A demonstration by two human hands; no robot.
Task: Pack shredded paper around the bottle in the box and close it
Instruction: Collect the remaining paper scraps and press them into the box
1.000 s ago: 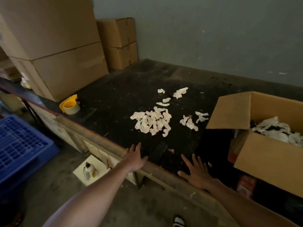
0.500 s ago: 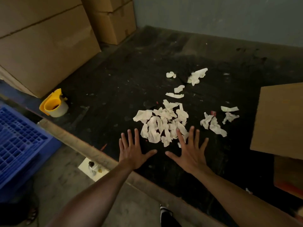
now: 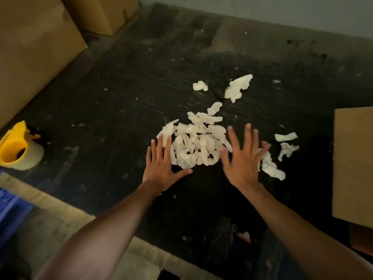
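Shredded paper lying in a loose white heap near the middle of the dark, scuffed table, with a few stray scraps scattered beyond it and more to its right. Left hand reaching palm-down at the heap's left edge, fingers spread wide, tips overlapping the nearest strips, gripping nothing. Right hand hovering palm-down at the heap's right side, motion-blurred, fingers likewise splayed and empty. Brown cardboard flap of the box jutting in at the right edge, well apart from the heap; bottle hidden from view. Yellow tape dispenser sitting at the table's left edge, beside a large closed cardboard carton. Blue plastic crate showing below the table's front rim.
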